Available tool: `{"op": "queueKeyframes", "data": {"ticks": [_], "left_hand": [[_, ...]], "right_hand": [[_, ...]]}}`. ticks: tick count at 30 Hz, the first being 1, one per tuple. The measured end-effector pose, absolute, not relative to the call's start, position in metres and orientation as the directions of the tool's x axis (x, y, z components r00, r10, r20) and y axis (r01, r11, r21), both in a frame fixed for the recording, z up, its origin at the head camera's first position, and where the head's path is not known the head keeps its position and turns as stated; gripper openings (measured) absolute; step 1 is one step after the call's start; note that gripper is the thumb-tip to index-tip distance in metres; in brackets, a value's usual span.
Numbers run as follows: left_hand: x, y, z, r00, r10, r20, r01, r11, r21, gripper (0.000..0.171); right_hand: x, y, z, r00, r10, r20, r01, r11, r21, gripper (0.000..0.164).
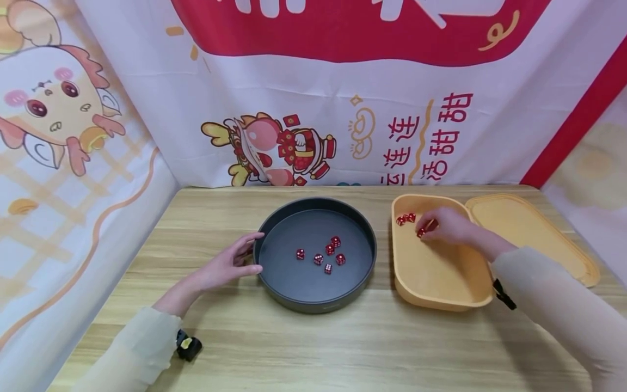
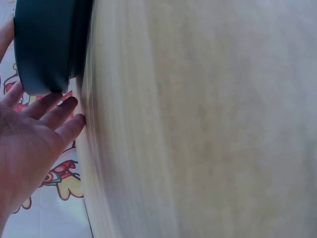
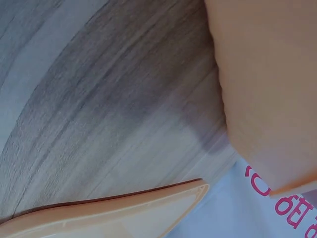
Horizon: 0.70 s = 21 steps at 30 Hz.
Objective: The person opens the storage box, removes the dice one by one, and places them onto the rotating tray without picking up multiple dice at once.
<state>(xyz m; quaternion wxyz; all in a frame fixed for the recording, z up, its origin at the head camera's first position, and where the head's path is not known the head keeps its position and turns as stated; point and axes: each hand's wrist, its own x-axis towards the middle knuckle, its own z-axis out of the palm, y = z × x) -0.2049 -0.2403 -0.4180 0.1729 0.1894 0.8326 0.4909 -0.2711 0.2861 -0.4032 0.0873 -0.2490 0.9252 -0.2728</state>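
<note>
A dark grey round pan sits mid-table with several red dice on its floor. My left hand rests against the pan's left side, thumb and fingers spread. In the left wrist view its loosely extended fingers lie at the pan's wall. To the right stands an orange plastic box. My right hand reaches into it and pinches a red die at the fingertips, partly hidden by the fingers. A few more red dice lie in the box's far left corner.
The box's orange lid lies flat to its right, its edge also visible in the right wrist view. A printed cloth hangs behind the wood-grain table and along its sides.
</note>
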Motion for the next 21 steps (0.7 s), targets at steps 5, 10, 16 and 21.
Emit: {"op": "queueKeyframes", "data": {"ticks": [5,10,16,21], "left_hand": [[-0.204,-0.240,-0.417,-0.870,0.482,-0.104,0.142,0.446,0.884,0.071],[-0.203,-0.240,-0.417,-0.867,0.490,-0.090,0.160,0.445,0.881,0.071],[-0.203,-0.240,-0.418,-0.860,0.505,-0.078,0.171,0.429,0.887,0.072],[-0.204,-0.240,-0.418,-0.863,0.497,-0.091,0.155,0.431,0.889,0.071]], "right_hand": [[-0.266,0.284,-0.397,-0.862,-0.507,0.000,-0.420,0.713,-0.561,0.013],[-0.260,0.275,-0.382,-0.875,-0.483,0.037,-0.421,0.720,-0.551,0.016],[-0.256,0.262,-0.358,-0.868,-0.495,0.027,-0.426,0.716,-0.553,0.020],[-0.252,0.249,-0.339,-0.855,-0.517,0.032,-0.438,0.689,-0.578,0.021]]}}
